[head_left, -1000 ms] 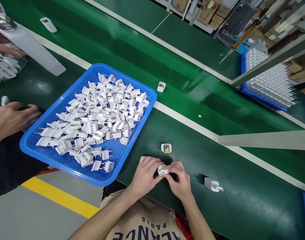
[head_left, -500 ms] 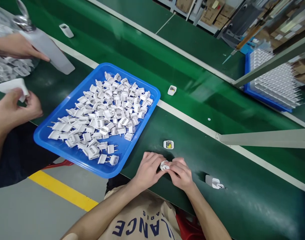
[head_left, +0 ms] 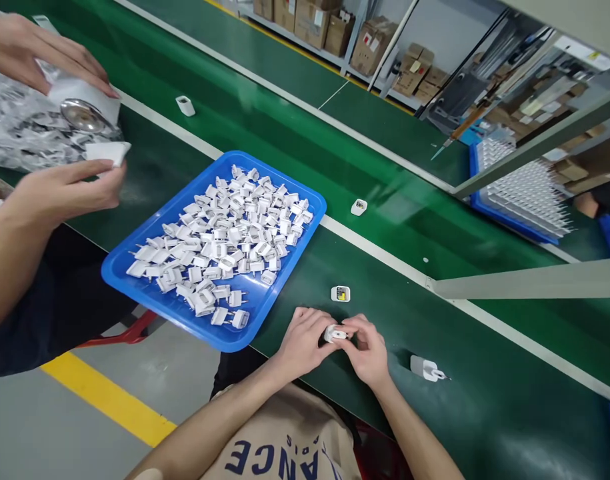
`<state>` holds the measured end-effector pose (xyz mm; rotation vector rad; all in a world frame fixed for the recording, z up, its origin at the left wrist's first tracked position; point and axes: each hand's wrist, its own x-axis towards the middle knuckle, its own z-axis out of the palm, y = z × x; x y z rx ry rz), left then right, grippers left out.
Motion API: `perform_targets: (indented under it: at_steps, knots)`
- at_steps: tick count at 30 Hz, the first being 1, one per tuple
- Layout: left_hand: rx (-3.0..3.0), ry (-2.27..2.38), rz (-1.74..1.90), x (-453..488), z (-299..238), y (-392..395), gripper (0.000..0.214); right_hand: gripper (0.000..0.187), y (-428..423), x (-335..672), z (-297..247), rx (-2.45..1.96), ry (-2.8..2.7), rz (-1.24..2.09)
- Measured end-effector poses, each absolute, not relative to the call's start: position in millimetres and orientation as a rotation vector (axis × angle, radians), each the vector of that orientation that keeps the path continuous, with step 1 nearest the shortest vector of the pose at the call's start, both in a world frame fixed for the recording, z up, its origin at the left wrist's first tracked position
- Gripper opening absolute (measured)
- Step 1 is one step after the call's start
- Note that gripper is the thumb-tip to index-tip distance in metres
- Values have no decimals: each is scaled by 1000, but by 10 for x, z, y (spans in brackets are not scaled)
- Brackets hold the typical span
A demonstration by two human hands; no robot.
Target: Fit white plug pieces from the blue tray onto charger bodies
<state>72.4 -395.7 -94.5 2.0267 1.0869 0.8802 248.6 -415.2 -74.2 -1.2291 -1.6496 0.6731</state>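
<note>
Close to my body, over the table's front edge, my left hand (head_left: 307, 339) and my right hand (head_left: 365, 348) pinch one small white plug adapter (head_left: 335, 333) between them. Fingers cover much of it. Just beyond them stands a white adapter housing (head_left: 341, 293), its open top showing yellow and dark parts inside. To the right lies a white adapter with a plug head (head_left: 427, 369), pins pointing right. At my left, a blue tray (head_left: 115, 281) holds a heap of white plug heads (head_left: 229, 233).
Another open housing (head_left: 359, 207) sits on the green belt, and a white housing (head_left: 185, 105) lies farther left. A co-worker's hands (head_left: 67, 190) hold a white cloth-like piece and a pale object with a shiny round end. A metal post (head_left: 529, 279) crosses at right.
My view has shifted slightly. Both my hands stay on the adapter, with the right fingers a little differently placed. The co-worker's pale object has turned, its shiny end now facing the cloth-like piece.
</note>
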Motion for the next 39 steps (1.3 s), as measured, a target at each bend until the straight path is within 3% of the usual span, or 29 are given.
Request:
perform_targets:
  at_steps: [6, 10, 15, 22, 26, 39]
  knots:
    - [2021, 1069, 883, 707, -958, -3957, 23, 28, -4231, 2570, -546, -1326, -1452, 666]
    - [2035, 1061, 885, 701, -976, -3949, 20, 13, -4259, 2580, -415, -1399, -1544, 845]
    - [2037, 1061, 902, 704, -1009, -3955, 17, 24, -4291, 2584, -331, -1406, -1713, 925]
    - [2050, 1057, 918, 709, -1010, -3953, 15, 10, -4256, 2540, -318, -1477, -2054, 599]
    - [2043, 1061, 939, 714, -1010, -3954, 15, 14, -4175, 2531, -297, -1449, -2252, 453]
    - [2029, 1048, 965, 728, -1023, -3943, 28, 16, -4081, 2601, -263, -1323, -2469, 380]
